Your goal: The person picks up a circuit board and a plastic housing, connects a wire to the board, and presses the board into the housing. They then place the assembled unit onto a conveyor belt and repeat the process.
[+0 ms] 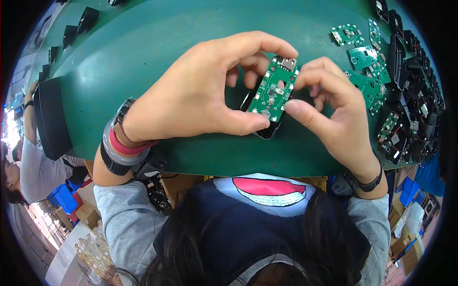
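Note:
A green circuit board point(272, 90) is tilted up over the table, with a metal port at its top end and small parts on its face. My left hand point(205, 90) is closed on it, index finger at the port end and thumb at the lower end. At the board's right edge, my right hand point(336, 97) pinches with thumb and index finger, its other fingers curled. Under the board lies a black casing point(265, 135), mostly hidden by the board and my left hand.
Loose green circuit boards point(369, 88) lie on the green table point(191, 21) to the right. Beyond them are many black casings point(397, 55), some with boards inside. A large black block point(51, 119) stands at the left edge, near a co-worker's sleeve point(36, 171).

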The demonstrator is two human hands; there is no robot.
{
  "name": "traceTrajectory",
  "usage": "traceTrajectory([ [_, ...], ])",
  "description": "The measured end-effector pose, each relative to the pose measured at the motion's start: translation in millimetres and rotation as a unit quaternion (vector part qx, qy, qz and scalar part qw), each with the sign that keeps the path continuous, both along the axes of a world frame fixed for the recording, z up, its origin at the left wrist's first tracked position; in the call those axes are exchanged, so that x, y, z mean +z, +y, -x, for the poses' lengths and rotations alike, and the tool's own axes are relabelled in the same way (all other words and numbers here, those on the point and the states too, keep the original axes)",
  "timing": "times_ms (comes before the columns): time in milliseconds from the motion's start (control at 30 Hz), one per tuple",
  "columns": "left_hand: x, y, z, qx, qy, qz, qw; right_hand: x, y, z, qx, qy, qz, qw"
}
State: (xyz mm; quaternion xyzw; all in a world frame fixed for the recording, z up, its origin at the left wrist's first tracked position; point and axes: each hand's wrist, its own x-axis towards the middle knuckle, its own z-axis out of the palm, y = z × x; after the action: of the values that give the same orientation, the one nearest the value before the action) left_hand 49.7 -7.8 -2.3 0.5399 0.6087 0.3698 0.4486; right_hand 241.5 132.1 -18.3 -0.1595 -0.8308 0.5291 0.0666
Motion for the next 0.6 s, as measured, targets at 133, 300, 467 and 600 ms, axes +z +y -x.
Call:
traceTrajectory([
  [133,-4.4,0.2,5.0,-0.014,-0.031,-0.011,0.999,-0.9,-5.9,-0.6,-0.002,0.004,0.027,1.0],
  [300,-7.5,3.1,6.3,0.01,-0.099,0.037,0.994,-2.9,-12.7,3.4,-0.034,0.008,0.048,0.998],
  [467,-8.7,3.5,1.4,0.032,-0.202,-0.005,0.979,0.6,-14.5,7.4,-0.035,0.001,0.012,0.999],
  [600,-3.8,5.5,-4.7,0.038,-0.15,0.018,0.988,-0.8,-12.2,12.6,-0.032,0.008,0.05,0.998],
])
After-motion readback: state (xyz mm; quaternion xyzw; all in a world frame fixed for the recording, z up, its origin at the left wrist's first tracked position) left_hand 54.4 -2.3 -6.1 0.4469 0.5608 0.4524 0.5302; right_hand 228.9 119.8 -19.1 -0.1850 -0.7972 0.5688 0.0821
